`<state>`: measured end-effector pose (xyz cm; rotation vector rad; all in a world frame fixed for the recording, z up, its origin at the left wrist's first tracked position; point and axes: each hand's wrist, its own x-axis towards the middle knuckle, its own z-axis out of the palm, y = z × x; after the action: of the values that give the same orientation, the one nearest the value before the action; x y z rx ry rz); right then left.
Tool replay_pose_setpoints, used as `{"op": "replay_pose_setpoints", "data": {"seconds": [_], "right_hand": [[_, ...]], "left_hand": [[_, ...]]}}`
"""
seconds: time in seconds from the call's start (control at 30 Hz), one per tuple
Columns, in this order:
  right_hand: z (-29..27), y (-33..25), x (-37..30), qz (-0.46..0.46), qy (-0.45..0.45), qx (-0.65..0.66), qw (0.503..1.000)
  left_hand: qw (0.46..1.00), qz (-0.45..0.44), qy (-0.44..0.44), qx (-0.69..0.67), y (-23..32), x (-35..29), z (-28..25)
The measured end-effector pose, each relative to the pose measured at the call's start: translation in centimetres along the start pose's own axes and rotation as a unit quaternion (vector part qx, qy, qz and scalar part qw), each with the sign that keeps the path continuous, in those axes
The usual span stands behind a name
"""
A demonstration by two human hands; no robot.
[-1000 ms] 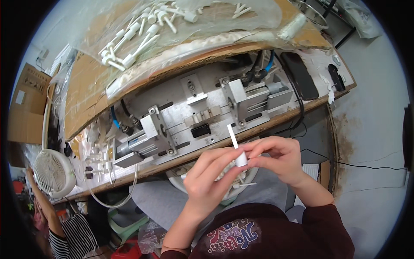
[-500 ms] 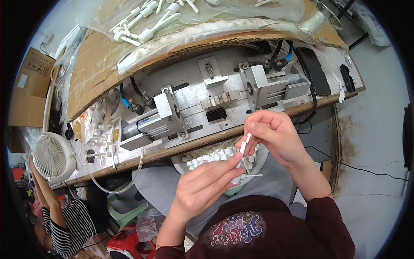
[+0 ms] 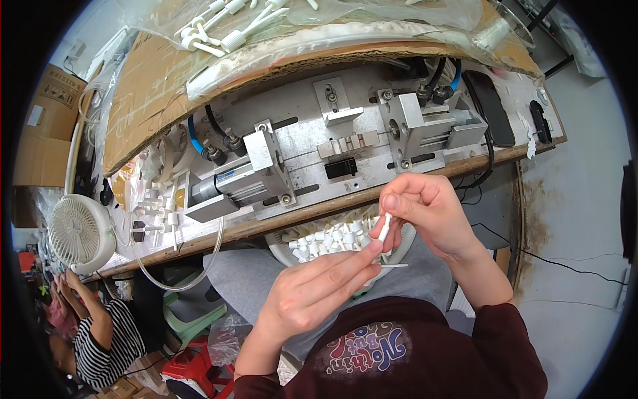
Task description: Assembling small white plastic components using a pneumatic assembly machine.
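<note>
Over my lap, my right hand (image 3: 425, 211) pinches a small, narrow white plastic piece (image 3: 384, 228) between thumb and fingers. My left hand (image 3: 318, 287) is closed, its fingertips close against the lower end of that piece; whether they grip it I cannot tell. From under the left fingers sticks out the thin stem of a white plastic stemmed cap (image 3: 395, 265); the rest of it is hidden by the hand. Beneath both hands, a round white basket (image 3: 276, 247) on my lap holds many loose white caps (image 3: 332, 238).
A metal fixture with two facing cylinders (image 3: 267, 161) stands on the wooden-edged bench (image 3: 266, 226). Above it, a cardboard sheet (image 3: 143, 113) bears more white stemmed caps (image 3: 234, 40). A phone (image 3: 488, 110) lies right, a fan (image 3: 81, 233) stands left. Another person (image 3: 109, 339) sits lower left.
Both hands stay close together, with the white piece slightly lower and tilted. The bench and fixture appear shifted slightly right and up. The other person's hands at left have moved lower.
</note>
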<state>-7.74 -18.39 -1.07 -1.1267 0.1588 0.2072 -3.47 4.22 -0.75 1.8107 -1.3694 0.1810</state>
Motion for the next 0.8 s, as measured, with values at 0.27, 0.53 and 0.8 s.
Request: {"op": "replay_pose_setpoints", "data": {"seconds": [0.27,0.53,0.8], "right_hand": [[2.0,-0.7,-0.8,-0.088,0.030,-0.198,0.976],[4.3,-7.4,8.4,-0.428,0.087,-0.465,0.770],[7.3,-15.5,21.5,-0.333,-0.009,-0.849,0.411]], "left_hand": [[1.000,-0.014,0.013,-0.009,0.3,-0.8,0.4],[0.976,-0.165,0.112,0.092,-0.2,1.2,-0.9],[0.965,-0.115,0.040,0.234,-2.5,3.4,2.0]]}}
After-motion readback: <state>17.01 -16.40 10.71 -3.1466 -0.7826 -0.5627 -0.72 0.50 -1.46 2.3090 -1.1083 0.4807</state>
